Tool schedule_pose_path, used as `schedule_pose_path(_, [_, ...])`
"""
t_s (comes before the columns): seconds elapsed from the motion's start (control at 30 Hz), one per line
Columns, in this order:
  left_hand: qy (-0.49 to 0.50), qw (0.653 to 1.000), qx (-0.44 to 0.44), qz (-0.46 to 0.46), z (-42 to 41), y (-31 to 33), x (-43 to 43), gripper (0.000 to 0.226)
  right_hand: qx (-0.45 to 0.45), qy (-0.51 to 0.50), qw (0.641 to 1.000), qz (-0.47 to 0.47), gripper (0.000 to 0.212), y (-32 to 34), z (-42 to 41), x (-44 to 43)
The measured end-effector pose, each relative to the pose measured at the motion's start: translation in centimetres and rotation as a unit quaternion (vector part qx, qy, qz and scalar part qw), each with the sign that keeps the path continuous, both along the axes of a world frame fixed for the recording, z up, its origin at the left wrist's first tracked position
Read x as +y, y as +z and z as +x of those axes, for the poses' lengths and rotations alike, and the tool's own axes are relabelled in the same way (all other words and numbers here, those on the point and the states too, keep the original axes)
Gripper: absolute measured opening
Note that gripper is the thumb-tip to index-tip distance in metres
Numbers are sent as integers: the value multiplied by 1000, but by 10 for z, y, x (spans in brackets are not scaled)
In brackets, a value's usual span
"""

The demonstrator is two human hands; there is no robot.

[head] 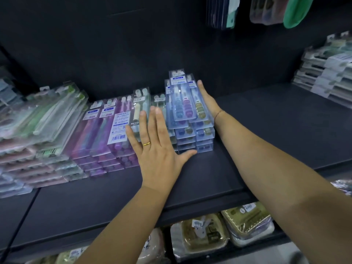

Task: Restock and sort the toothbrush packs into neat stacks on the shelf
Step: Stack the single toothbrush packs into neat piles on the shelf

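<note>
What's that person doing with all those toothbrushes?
A person is tidying a shop shelf. Their right hand lies flat against the right side of the blue stack, and their left hand is spread open at its front left corner. It looks like they are squaring it up. Purple stacks and green packs sit further left.

Head camera looks down, close over shelf [276,121].

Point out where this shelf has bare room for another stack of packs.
The widest bare stretch of shelf lies between the right hand, flat against the blue stack, and the grey stacks at far right. A front strip runs before the purple stacks. Left of the blue stack, stacks crowd side by side.
</note>
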State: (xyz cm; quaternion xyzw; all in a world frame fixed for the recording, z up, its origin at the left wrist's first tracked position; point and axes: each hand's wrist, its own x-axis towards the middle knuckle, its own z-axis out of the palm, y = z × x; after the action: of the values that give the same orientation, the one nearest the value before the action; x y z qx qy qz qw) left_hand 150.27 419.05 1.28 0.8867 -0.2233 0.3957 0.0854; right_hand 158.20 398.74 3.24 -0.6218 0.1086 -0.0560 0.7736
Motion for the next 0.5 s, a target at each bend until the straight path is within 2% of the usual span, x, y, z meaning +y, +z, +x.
schedule_pose_path(0.27, [-4,1000,-1,11,1,-2,-3,139,-12,-17,1000,-14,49,-2,0,0])
schedule_pose_path(0.33, [-2,1000,2,5,1,-2,-3,133,-9,-17,1000,-19,57,1,-5,4])
schedule_pose_path(0.43, [-14,1000,4,-18,0,1,-2,117,1,-9,1000,4,91,-7,-11,-1])
schedule_pose_path(0.5, [-31,999,0,-39,-1,2,-1,104,7,-2,1000,12,81,-3,-30,6])
